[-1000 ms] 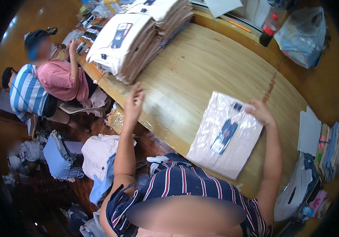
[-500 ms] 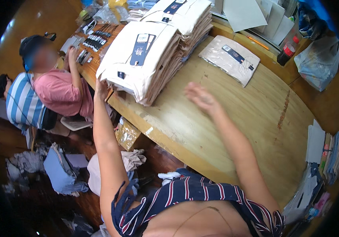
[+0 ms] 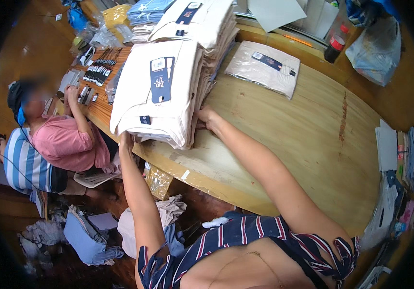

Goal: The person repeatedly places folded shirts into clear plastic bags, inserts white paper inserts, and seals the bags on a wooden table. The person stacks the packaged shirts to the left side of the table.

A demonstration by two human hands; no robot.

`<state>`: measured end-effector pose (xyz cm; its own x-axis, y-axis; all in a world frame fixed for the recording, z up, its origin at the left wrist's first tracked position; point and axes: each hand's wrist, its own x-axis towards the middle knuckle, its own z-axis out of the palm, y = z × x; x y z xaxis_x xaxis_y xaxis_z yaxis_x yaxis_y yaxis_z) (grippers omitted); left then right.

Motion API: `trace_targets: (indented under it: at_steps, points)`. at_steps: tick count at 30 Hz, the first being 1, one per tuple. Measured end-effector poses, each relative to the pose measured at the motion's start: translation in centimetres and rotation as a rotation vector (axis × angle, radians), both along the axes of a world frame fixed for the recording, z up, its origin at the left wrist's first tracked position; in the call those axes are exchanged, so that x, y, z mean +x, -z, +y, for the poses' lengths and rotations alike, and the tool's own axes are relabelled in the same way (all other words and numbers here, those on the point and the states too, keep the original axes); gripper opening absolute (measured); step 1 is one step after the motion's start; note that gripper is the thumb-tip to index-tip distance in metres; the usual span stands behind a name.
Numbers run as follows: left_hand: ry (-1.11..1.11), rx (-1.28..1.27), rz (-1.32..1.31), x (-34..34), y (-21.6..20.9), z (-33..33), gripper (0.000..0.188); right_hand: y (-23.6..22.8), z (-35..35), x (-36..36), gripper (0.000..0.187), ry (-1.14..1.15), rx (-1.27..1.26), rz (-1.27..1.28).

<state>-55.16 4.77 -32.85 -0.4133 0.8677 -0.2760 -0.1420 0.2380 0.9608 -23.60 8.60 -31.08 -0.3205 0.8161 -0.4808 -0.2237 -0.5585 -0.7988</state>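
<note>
A tall stack of folded cream shirts [image 3: 134,96] stands at the table's left side, a navy hang tag [image 3: 162,79] on its top shirt. My left hand [image 3: 126,140] grips its near left corner, fingers partly hidden under the cloth. On the opposite side, my right hand [image 3: 207,117] holds the stack's right flank, its fingertips hidden against the layers. A second stack of tagged cream shirts [image 3: 211,21] sits directly behind, touching the first. Right of the stacks, one folded shirt in clear plastic [image 3: 264,67] lies flat on the wooden table [image 3: 274,120].
At the left, a co-worker in a pink shirt [image 3: 67,147] sits by a slatted surface with rows of black tags [image 3: 101,67]. A cola bottle [image 3: 336,44] and a plastic bag [image 3: 378,50] stand at the far right. Folded blue garments [image 3: 86,241] lie on the floor.
My right hand has moved left from above the bare tabletop onto the stack's right side. My left hand stays at the near left corner. The view has shifted.
</note>
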Motion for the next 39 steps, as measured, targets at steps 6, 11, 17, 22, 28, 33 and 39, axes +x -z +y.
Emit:
trace_targets:
  at_steps: [6,11,17,22,28,33,39]
  points:
    - [-0.021,0.043,-0.030,7.1,-0.4,-8.4,0.044,0.9,-5.3,5.6,0.021,-0.095,-0.058,-0.033]
    - [-0.041,0.055,-0.036,12.9,-0.7,-12.2,0.045,1.3,-12.1,11.4,0.025,0.033,-0.081,0.048]
    - [0.045,-0.048,0.014,21.1,-2.2,-11.2,0.048,0.9,-14.7,17.8,0.046,0.047,-0.089,0.029]
    - [0.061,0.169,0.301,12.3,3.1,-10.2,0.057,-1.5,-14.9,19.6,0.031,-0.144,0.140,-0.204]
    - [0.202,0.183,0.318,23.1,-15.7,-14.6,0.054,-8.2,-8.7,28.0,0.044,0.300,0.624,-0.296]
    - [0.366,0.097,0.748,22.6,-15.1,-13.7,0.026,-13.6,-4.7,25.7,0.040,0.019,0.696,-0.514]
    - [0.413,0.144,0.660,22.5,-13.9,-13.4,0.030,-13.4,-8.0,22.6,0.056,0.060,0.532,0.335]
